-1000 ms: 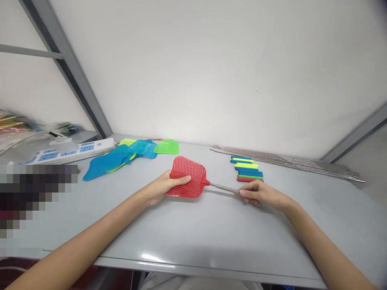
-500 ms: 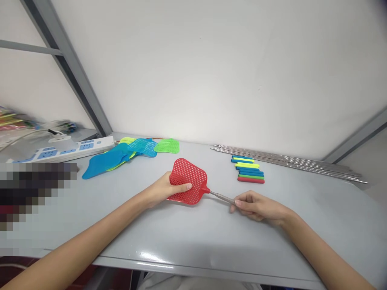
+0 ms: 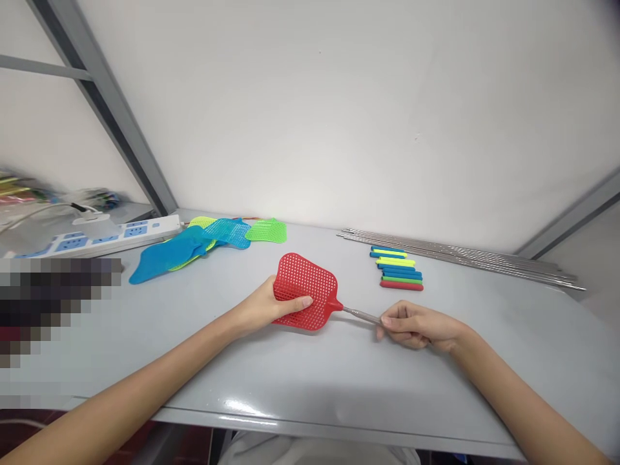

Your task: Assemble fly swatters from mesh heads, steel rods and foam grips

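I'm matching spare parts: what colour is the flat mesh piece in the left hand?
Red; the mesh piece shows best in the head view.

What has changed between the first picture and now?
The right hand, metal rod and red mesh head moved slightly toward the near edge of the table. Nothing was taken up or released: the left hand still grips the head. The coloured tubes stayed put.

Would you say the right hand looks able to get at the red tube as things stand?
Probably yes: the red tube lies just beyond the right hand with nothing between, though that hand holds a metal rod.
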A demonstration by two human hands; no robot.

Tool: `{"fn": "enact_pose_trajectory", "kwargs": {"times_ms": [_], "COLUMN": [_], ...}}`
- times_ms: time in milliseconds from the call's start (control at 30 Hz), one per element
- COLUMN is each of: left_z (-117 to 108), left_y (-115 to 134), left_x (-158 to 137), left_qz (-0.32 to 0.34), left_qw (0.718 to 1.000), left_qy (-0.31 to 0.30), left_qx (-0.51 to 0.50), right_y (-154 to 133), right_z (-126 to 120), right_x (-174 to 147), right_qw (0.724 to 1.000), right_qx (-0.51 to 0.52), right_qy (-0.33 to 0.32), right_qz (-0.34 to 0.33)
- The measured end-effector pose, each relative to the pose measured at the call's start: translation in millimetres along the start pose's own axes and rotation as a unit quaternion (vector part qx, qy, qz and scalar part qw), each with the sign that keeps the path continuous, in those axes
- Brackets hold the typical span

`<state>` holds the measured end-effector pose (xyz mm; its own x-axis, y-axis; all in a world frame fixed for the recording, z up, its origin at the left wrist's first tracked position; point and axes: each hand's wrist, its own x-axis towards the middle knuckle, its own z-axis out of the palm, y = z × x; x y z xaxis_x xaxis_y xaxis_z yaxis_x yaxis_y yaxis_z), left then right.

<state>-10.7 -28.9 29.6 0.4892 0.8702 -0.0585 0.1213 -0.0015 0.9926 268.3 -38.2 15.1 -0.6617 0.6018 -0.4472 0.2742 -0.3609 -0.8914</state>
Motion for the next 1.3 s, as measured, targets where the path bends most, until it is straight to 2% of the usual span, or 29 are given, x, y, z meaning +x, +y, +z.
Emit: {"fn": "enact_pose_trajectory", "kwargs": {"times_ms": [233, 333, 433, 533, 667, 833, 967, 1100, 1300], "left_z": [-13.8, -27.8, -35.3, -23.8, 10.4, 36.5, 45.0, 48.2, 45.1], "left_y": [16.2, 24.9, 28.4, 30.4, 39.1, 48.6, 48.3, 43.6, 27.0], "left_x": [1.5, -2.3, -5.8, -3.7, 10.0, 36.0, 49.9, 53.3, 57.1], "left_qz": [-0.022, -0.045, -0.008, 0.069, 0.133, 0.207, 0.238, 0.233, 0.215], "left_qw": [1.000, 0.999, 0.994, 0.983, 0.973, 0.922, 0.901, 0.904, 0.925], "left_qy": [0.005, -0.003, 0.021, 0.019, 0.036, 0.132, 0.172, 0.191, 0.172], "left_qx": [0.019, -0.030, -0.111, -0.171, -0.185, -0.300, -0.320, -0.304, -0.262], "right_y": [-3.0, -5.8, -9.1, -11.5, -10.0, -4.7, -3.8, -3.8, -3.2], "right_z": [8.8, 13.9, 18.0, 25.1, 43.6, 71.3, 87.0, 97.8, 108.0], "right_x": [5.3, 6.5, 4.1, 3.0, 11.4, 27.3, 37.6, 51.2, 72.5], "right_qw": [1.000, 0.999, 0.997, 0.990, 0.978, 0.969, 0.951, 0.933, 0.922], "right_qx": [0.023, 0.041, 0.069, 0.116, 0.169, 0.202, 0.257, 0.307, 0.349], "right_qy": [0.016, 0.014, 0.034, 0.068, 0.083, 0.071, 0.067, 0.071, 0.067], "right_qz": [-0.015, -0.018, -0.025, -0.049, -0.089, -0.123, -0.160, -0.172, -0.153]}}
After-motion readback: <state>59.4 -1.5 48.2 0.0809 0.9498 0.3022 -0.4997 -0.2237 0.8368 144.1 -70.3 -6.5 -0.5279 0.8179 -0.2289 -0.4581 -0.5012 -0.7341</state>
